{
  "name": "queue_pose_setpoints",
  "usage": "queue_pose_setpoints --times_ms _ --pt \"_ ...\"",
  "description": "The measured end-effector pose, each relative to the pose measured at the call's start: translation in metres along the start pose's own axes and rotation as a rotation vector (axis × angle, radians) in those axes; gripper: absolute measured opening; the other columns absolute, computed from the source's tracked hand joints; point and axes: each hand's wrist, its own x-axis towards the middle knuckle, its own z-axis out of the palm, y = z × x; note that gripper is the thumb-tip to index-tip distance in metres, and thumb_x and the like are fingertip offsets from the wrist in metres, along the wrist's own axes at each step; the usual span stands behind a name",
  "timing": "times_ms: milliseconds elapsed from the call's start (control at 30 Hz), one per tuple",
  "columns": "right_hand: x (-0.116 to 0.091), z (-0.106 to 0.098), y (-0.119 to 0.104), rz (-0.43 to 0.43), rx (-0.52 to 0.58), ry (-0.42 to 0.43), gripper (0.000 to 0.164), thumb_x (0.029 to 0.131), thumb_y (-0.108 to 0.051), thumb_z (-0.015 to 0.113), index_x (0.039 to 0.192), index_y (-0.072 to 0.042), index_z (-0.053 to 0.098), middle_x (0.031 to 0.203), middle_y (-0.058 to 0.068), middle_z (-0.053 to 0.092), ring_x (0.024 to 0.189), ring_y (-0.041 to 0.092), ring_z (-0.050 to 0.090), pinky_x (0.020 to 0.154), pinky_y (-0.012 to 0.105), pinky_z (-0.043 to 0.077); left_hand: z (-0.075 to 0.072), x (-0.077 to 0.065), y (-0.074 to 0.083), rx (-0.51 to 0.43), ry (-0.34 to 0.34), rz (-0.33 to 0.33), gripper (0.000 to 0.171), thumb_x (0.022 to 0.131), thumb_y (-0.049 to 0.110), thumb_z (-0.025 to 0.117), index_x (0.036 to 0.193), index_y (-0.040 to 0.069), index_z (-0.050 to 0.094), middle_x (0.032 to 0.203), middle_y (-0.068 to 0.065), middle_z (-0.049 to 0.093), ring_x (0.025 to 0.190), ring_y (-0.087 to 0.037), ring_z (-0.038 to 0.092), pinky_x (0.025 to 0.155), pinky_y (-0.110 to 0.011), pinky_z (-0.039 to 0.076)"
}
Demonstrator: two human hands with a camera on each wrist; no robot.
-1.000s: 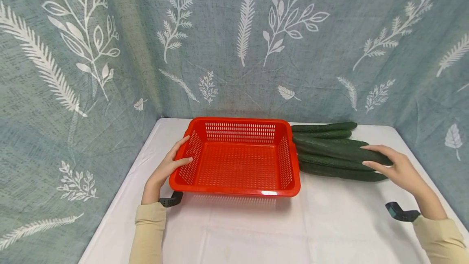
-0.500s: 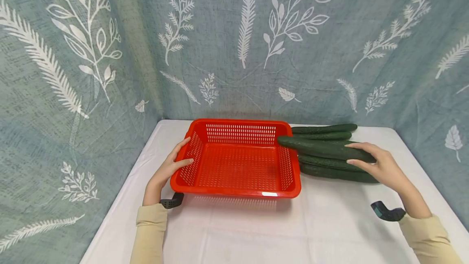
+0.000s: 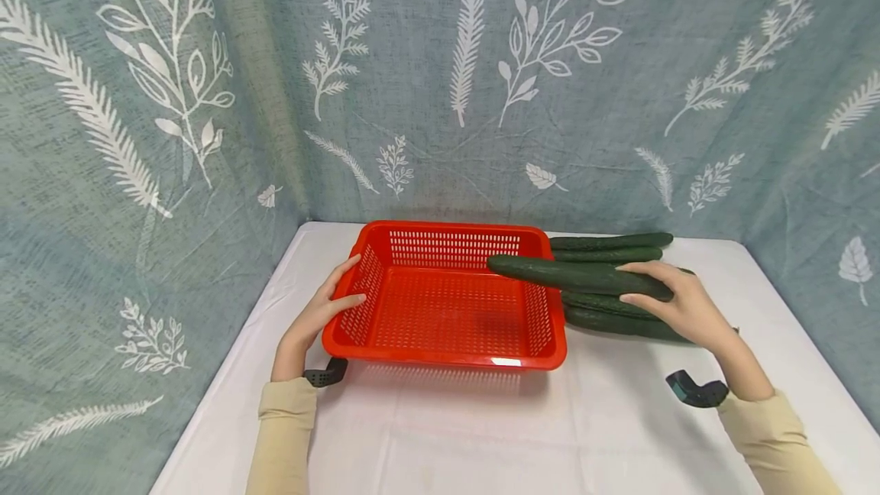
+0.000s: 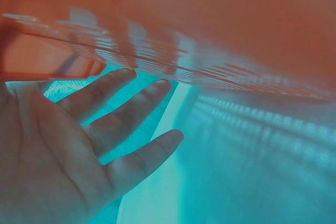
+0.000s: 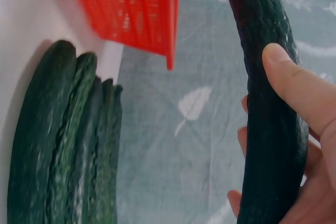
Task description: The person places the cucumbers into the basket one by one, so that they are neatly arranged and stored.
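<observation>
My right hand (image 3: 677, 300) grips a long dark green cucumber (image 3: 553, 272) near its right end. The thumb lies on one side and the fingers on the other, as the right wrist view shows. The cucumber's far tip hangs over the right side of a red plastic basket (image 3: 443, 367), inside its outline. My left hand (image 3: 319, 319) rests on the basket's left rim, thumb and a finger reaching over it. In the left wrist view the other fingers (image 4: 144, 161) are straight and spread outside the basket. Several more cucumbers (image 5: 39, 124) lie side by side right of the basket.
A white cloth (image 3: 481, 434) covers the table. Blue-green curtains (image 3: 426, 174) with white leaf prints stand behind it and at both sides. Black wrist devices sit below both hands. The basket's floor has no objects on it.
My right hand has carried the cucumber leftward, off the other cucumbers, so its tip now reaches over the basket's right rim. My left hand and the basket stay in place.
</observation>
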Motion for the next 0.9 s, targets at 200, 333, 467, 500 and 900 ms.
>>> queue_pose_setpoints --times_ms 200,333,467,500,900 --pt "0.009 0.011 -0.009 -0.041 0.027 -0.010 0.044 0.078 -0.015 0.074 0.120 -0.015 0.061 0.113 0.005 0.062 0.104 0.025 0.056 0.082 0.043 0.046 0.000 0.002 -0.004 0.003 0.004 0.020 0.069 0.092 0.016 0.053 0.148 0.030 0.016 0.147 -0.014 0.022 0.114 -0.031 0.040 0.082 -0.041 0.049" --pt "0.014 0.018 -0.013 -0.020 0.055 -0.020 0.043 0.078 -0.020 0.074 0.119 -0.017 0.061 0.114 0.006 0.062 0.105 0.027 0.056 0.083 0.046 0.046 0.000 0.003 -0.004 -0.010 0.001 0.022 0.069 0.092 0.015 0.053 0.148 0.030 0.015 0.146 -0.015 0.023 0.112 -0.030 0.042 0.081 -0.044 0.050" --pt "0.018 0.024 -0.017 -0.018 0.069 -0.022 0.042 0.078 -0.022 0.074 0.118 -0.019 0.062 0.113 0.005 0.063 0.105 0.026 0.057 0.084 0.044 0.046 0.000 0.002 -0.003 -0.019 -0.001 0.015 0.069 0.092 0.015 0.053 0.148 0.030 0.015 0.145 -0.016 0.024 0.113 -0.034 0.042 0.081 -0.044 0.050" --pt "0.020 0.026 -0.018 -0.021 0.067 -0.021 0.042 0.078 -0.022 0.074 0.118 -0.019 0.062 0.113 0.004 0.064 0.105 0.025 0.058 0.084 0.043 0.046 0.000 0.002 -0.003 -0.021 -0.002 0.014 0.069 0.092 0.016 0.053 0.148 0.031 0.016 0.145 -0.016 0.024 0.113 -0.036 0.042 0.081 -0.044 0.050" --pt "0.034 0.043 -0.040 -0.008 0.094 -0.002 0.041 0.076 -0.027 0.075 0.115 -0.017 0.065 0.111 0.001 0.065 0.105 0.021 0.059 0.086 0.040 0.046 0.000 0.001 -0.001 -0.021 -0.009 -0.007 0.068 0.092 0.012 0.051 0.148 0.028 0.016 0.144 -0.017 0.025 0.113 -0.035 0.042 0.082 -0.045 0.050"
